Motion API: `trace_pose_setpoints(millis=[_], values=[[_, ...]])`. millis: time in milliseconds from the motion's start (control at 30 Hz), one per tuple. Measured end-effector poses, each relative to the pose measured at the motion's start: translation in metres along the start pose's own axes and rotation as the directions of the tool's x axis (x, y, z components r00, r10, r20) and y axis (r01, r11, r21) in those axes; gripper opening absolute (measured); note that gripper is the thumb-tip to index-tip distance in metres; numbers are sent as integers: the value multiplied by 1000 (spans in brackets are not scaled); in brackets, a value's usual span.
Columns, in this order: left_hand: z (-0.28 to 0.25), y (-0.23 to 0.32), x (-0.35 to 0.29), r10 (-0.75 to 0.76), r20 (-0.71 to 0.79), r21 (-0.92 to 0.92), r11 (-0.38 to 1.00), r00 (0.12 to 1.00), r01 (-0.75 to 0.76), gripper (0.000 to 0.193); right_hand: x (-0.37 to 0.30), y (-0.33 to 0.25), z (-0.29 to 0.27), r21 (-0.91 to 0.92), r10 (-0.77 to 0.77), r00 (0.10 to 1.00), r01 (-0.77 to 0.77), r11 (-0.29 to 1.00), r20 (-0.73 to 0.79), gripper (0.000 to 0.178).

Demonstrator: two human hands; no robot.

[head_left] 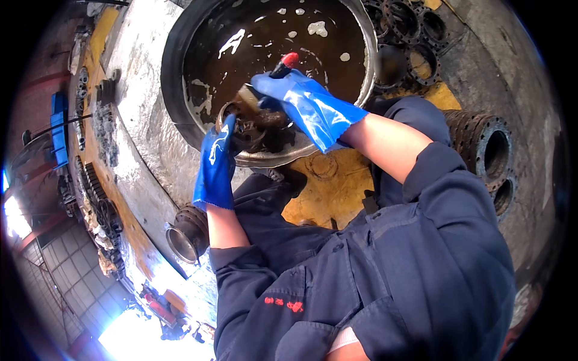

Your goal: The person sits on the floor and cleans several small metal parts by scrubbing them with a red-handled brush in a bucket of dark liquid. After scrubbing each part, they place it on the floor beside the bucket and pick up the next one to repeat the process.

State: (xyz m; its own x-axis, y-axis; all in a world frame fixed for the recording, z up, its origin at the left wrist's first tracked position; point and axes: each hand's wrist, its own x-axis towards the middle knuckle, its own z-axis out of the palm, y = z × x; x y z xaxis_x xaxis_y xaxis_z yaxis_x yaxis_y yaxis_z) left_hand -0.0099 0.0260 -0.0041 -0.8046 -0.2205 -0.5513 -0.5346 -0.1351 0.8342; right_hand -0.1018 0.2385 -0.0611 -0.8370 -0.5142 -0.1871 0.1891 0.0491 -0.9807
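A large round metal basin [174,90] of dark brown liquid with patches of foam stands in front of me. My right hand [304,102], in a blue rubber glove, is closed round a paintbrush [289,61] with a black, red-tipped handle. Its bristle end points down and left, close to a dark, wet metal part [245,133]; whether they touch, I cannot tell. At the basin's near left rim, my left hand [215,161], also gloved in blue, grips that round part by its left side. The part's lower side is partly hidden against the basin and liquid.
Rusty flanged rings [402,21] lie at the far right beside the basin. More ribbed, flanged cylinders [495,153] stand to my right, and another [188,234] is near my left forearm. A yellow board [325,189] lies under my legs. Metal parts [99,192] line the left.
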Motion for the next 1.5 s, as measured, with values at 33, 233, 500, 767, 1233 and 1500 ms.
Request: trace_pose_setpoints(millis=[33,233,500,767,1233,1500], values=[[-5,-1,4,-19,6,-53,998,1000,19,46,-5,-13,7,34,26,999,-27,999,35,29],[-13,-16,12,-28,-21,-207,978,999,23,55,-22,-41,12,23,260,944,-270,963,202,46],[-8,-8,15,-41,-8,-168,985,999,39,52,4,-7,13,-295,233,971,-236,926,-46,33],[-14,-17,25,-37,34,-235,971,999,44,51,7,5,16,-205,276,941,-236,950,194,43],[-27,-33,27,137,-27,-304,943,990,-138,52,40,3,18,-71,134,966,-121,990,223,25],[-47,-53,45,150,-51,-332,930,987,-158,50,38,-4,33,-166,-11,997,-2,986,-78,29]])
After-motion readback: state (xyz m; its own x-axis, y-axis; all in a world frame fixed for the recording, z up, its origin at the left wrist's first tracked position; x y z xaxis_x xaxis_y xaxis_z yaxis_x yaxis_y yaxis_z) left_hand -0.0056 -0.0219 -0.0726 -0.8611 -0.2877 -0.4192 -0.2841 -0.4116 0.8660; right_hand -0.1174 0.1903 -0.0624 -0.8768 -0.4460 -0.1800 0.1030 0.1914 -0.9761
